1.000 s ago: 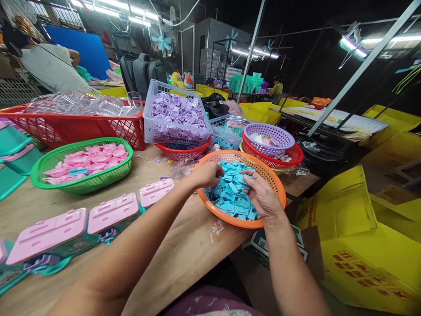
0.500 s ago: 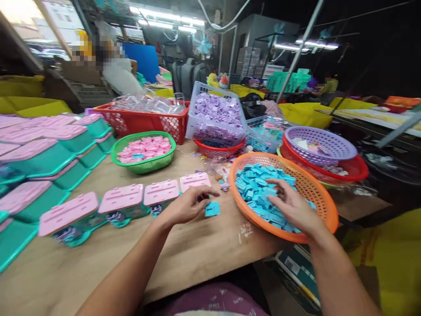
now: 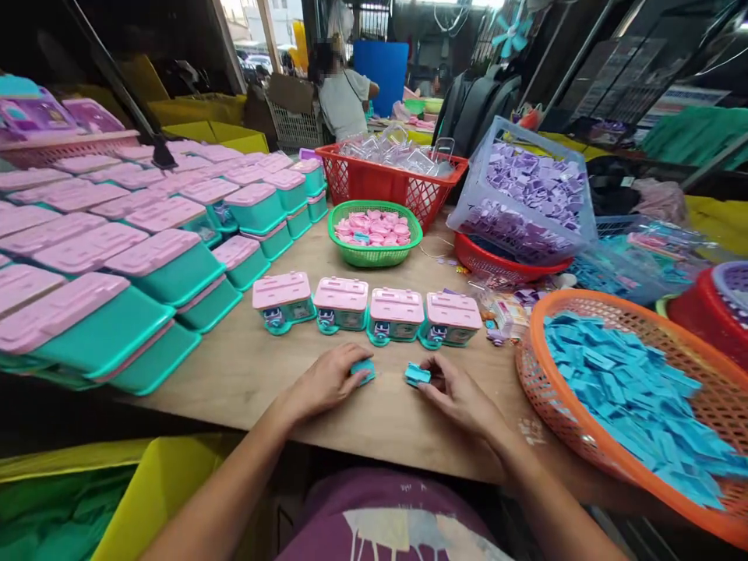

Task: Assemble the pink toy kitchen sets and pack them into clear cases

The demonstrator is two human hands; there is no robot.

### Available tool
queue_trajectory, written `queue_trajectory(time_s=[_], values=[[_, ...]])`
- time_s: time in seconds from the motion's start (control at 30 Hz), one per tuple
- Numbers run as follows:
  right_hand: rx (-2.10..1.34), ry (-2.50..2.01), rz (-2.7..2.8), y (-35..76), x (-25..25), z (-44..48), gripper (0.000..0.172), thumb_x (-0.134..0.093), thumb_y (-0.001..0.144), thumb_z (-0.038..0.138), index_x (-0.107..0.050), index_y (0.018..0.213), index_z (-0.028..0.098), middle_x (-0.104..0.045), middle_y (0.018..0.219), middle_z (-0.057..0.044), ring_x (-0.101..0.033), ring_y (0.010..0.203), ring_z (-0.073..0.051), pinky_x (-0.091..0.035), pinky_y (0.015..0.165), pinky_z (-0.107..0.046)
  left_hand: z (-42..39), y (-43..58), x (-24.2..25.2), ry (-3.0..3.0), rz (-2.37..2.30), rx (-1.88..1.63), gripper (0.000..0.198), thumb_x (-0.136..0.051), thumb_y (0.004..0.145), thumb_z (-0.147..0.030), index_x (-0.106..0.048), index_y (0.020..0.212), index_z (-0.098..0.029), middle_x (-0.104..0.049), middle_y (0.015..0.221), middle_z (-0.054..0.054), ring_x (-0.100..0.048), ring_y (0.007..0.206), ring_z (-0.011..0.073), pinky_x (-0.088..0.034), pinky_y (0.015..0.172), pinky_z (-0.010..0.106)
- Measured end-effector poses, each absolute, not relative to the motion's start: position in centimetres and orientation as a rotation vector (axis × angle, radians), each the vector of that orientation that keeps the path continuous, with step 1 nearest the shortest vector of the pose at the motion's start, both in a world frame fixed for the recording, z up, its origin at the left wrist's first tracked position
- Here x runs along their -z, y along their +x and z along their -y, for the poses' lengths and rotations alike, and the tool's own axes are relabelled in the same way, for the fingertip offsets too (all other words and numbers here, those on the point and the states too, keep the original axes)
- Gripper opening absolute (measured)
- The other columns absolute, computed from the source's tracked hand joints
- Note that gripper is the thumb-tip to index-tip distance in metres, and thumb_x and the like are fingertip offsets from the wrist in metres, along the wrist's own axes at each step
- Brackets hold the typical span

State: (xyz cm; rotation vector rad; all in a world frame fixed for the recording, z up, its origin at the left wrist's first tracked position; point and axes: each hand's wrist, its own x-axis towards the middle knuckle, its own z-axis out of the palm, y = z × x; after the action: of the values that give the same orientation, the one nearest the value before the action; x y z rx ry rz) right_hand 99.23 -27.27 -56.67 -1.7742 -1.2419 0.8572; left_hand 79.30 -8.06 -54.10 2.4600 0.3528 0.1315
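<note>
My left hand rests on the wooden table, fingers pinched on a small blue plastic piece. My right hand pinches another small blue piece just to its right. Both hands lie in front of a row of several pink-lidded teal toy boxes. An orange basket heaped with blue pieces sits at my right.
Stacks of pink-and-teal boxes fill the left. A green basket of pink parts, a red crate of clear shells and a tilted bin of purple pieces stand behind. A person works beyond. A yellow box is below left.
Both hands left the orange basket, each carrying a blue piece, and came down to the table in front of the row of boxes. The view swung left.
</note>
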Motion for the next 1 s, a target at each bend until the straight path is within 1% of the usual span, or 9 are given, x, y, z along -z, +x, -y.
queue_trajectory(time_s=[0.13,0.3,0.37,0.47,0.53,0.63,0.77,0.9,1.0], values=[[-0.893,-1.819,1.266,99.6,55.5,27.4,0.017,-0.057,0.090,0.034,-0.052,0.100,0.022,-0.063,0.093,-0.003,-0.059,0.079,-0.018,-0.047,0.070,-0.030,7.8,78.3,54.3,2.435,-0.426,-0.141,0.043,-0.059,0.089,-0.045,-0.056,0.124,-0.020,-0.060,0.123,0.010,-0.055,0.117,0.0240,-0.044,0.104,0.039],[-0.797,-1.973,1.424,99.0,54.8,26.1,0.012,-0.055,0.090,0.033,-0.051,0.086,0.022,-0.063,0.080,-0.003,-0.058,0.069,-0.018,-0.043,0.059,-0.028,8.1,77.5,55.2,2.407,-0.483,-0.141,0.035,-0.064,0.084,-0.027,-0.059,0.118,-0.019,-0.063,0.114,0.009,-0.058,0.112,0.0230,-0.046,0.101,0.037],[-0.776,-2.055,1.523,99.1,54.6,25.5,0.009,-0.055,0.087,0.029,-0.052,0.092,0.022,-0.065,0.081,-0.004,-0.060,0.069,-0.019,-0.044,0.059,-0.030,7.3,76.6,54.6,2.345,-0.502,-0.129,0.036,-0.065,0.082,-0.024,-0.061,0.118,-0.019,-0.064,0.117,0.008,-0.059,0.111,0.0221,-0.047,0.100,0.035],[-0.817,-2.114,1.664,99.5,54.0,24.4,0.036,-0.058,0.082,0.023,-0.053,0.117,0.021,-0.071,0.100,-0.009,-0.067,0.080,-0.023,-0.051,0.069,-0.035,4.5,74.9,52.3,2.196,-0.548,-0.235,0.031,-0.064,0.083,-0.025,-0.064,0.113,-0.019,-0.068,0.111,0.007,-0.063,0.101,0.0193,-0.051,0.090,0.031],[-0.850,-2.096,1.742,99.5,53.3,23.6,0.045,-0.058,0.081,0.022,-0.052,0.126,0.021,-0.069,0.116,-0.012,-0.068,0.094,-0.027,-0.053,0.079,-0.039,1.4,74.0,50.1,2.153,-0.612,-0.458,0.031,-0.065,0.083,-0.028,-0.066,0.112,-0.017,-0.070,0.110,0.007,-0.064,0.100,0.0190,-0.051,0.090,0.031],[-0.884,-2.014,1.822,99.2,52.1,22.2,0.038,-0.055,0.086,0.027,-0.059,0.124,0.024,-0.067,0.122,-0.011,-0.067,0.105,-0.029,-0.054,0.087,-0.042,-3.9,73.6,47.7,2.112,-0.780,-0.715,0.039,-0.067,0.081,-0.036,-0.068,0.114,-0.015,-0.069,0.117,0.009,-0.063,0.105,0.0224,-0.051,0.091,0.034],[-0.747,-1.897,1.824,99.0,50.9,20.7,0.038,-0.056,0.088,0.034,-0.060,0.125,0.025,-0.069,0.118,-0.010,-0.069,0.098,-0.030,-0.058,0.083,-0.044,-9.1,74.1,47.1,2.046,-0.900,-0.623,0.049,-0.065,0.078,-0.041,-0.067,0.115,-0.009,-0.070,0.115,0.012,-0.066,0.100,0.0249,-0.053,0.086,0.036],[-0.722,-1.784,1.822,99.3,49.7,19.8,0.038,-0.056,0.090,0.040,-0.059,0.126,0.029,-0.071,0.113,-0.008,-0.071,0.088,-0.027,-0.060,0.072,-0.040,-10.7,74.4,47.6,2.200,-0.941,-0.582,0.044,-0.060,0.080,-0.038,-0.068,0.114,-0.012,-0.070,0.117,0.011,-0.065,0.103,0.0244,-0.051,0.087,0.036],[-0.635,-1.724,1.845,100.0,48.7,18.8,0.037,-0.056,0.091,0.040,-0.059,0.126,0.030,-0.071,0.115,-0.007,-0.070,0.095,-0.027,-0.059,0.078,-0.040,-10.9,74.2,47.8,2.321,-0.894,-0.595,0.038,-0.059,0.081,-0.034,-0.070,0.111,-0.013,-0.070,0.115,0.010,-0.064,0.104,0.0226,-0.050,0.090,0.035]])
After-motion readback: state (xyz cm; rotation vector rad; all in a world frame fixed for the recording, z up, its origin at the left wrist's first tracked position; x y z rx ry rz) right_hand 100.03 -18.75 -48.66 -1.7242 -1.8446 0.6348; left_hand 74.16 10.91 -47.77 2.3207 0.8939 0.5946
